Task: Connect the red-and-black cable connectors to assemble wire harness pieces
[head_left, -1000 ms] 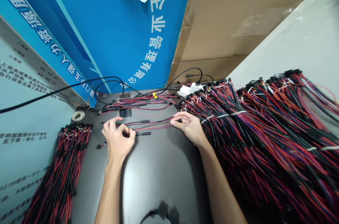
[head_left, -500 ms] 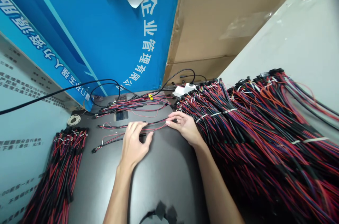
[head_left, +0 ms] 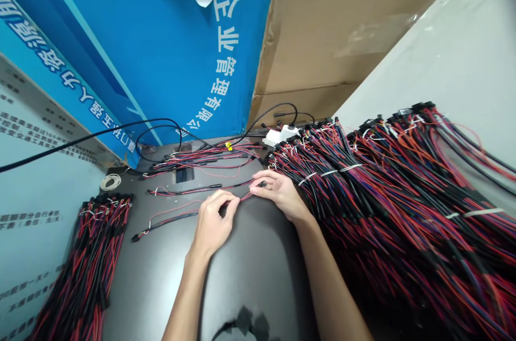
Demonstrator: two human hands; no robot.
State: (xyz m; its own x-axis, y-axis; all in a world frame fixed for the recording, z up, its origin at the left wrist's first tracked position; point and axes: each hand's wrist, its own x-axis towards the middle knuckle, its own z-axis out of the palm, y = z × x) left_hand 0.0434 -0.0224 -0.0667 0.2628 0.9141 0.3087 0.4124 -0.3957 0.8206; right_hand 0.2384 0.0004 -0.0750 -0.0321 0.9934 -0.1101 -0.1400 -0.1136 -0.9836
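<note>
A thin wire harness (head_left: pixel 173 218) with red and black wires runs across the dark tabletop, a black connector at its left end. My left hand (head_left: pixel 217 218) pinches its wires between thumb and fingertips. Just to the right, my right hand (head_left: pixel 278 194) grips the harness's other end, where a small black connector (head_left: pixel 262 184) shows between the fingers. A short stretch of red wire spans the gap between both hands. Behind them lies a second wire harness (head_left: pixel 185 190), its right end passing close to my right fingertips.
Loose harnesses (head_left: pixel 209 157) lie at the back beside a white adapter (head_left: pixel 280 135). Large tied wire bundles (head_left: pixel 363 185) fill the right side; another bundle (head_left: pixel 97 255) lies left. A coil of white cord (head_left: pixel 110 182) sits at the back left. A blue panel (head_left: pixel 181 50) stands behind.
My left hand has closed from an open pose onto the wires and moved slightly right. The front harness's left end has shifted left and nearer. The connector now shows in my right hand.
</note>
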